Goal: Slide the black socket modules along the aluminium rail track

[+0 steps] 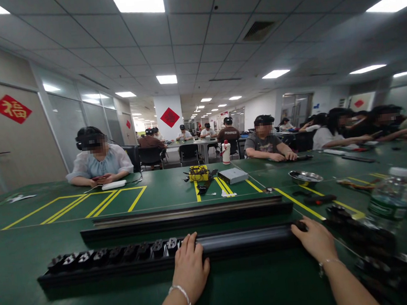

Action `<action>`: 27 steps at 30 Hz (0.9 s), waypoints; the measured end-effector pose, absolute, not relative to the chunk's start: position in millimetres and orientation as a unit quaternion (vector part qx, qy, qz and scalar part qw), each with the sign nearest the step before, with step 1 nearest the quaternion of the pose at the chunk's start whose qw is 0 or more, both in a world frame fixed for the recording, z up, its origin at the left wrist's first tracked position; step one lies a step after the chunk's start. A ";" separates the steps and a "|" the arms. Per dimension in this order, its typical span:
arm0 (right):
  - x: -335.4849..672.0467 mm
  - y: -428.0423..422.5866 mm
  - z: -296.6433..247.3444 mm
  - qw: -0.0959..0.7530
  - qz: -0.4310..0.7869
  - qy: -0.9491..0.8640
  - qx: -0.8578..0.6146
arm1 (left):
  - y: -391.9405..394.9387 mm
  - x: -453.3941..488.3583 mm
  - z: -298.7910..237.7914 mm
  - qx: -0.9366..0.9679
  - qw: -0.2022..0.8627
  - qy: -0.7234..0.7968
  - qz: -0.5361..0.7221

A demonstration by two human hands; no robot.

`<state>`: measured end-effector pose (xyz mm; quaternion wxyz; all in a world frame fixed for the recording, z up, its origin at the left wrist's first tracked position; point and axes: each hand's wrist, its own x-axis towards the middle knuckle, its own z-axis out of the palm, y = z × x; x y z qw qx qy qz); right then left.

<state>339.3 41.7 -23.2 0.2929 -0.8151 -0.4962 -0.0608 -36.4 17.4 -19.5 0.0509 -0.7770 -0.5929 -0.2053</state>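
Note:
A long black power track (248,240) lies across the green table in front of me. Several black socket modules (130,251) sit in a row along its left part; the right part is a bare channel. My left hand (191,264) lies across the middle of the track, fingers together and curled over it beside the last module of the row. At the track's right end, my right hand (317,240) pinches a small black socket module (302,226), largely hidden by the fingers. Behind lies a second black track (188,218), parallel to the first.
Loose black modules (363,238) are heaped at the right, near a water bottle (391,199). Beyond are a metal bowl (306,177), a red-black tool (316,198), a grey box (233,175) and a yellow box with cables (198,173). People sit across the table.

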 end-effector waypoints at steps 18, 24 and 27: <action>349.4 49.7 -29.9 0.293 -0.033 -0.489 -0.821 | 17.3 -37.0 -21.6 -0.776 0.051 -0.587 -0.225; 354.1 51.4 -34.0 0.310 -0.043 -0.490 -0.814 | 16.1 -35.8 -19.8 -0.775 0.041 -0.591 -0.221; 355.2 51.8 -34.9 0.310 -0.032 -0.490 -0.814 | 16.0 -35.5 -18.7 -0.774 0.038 -0.594 -0.218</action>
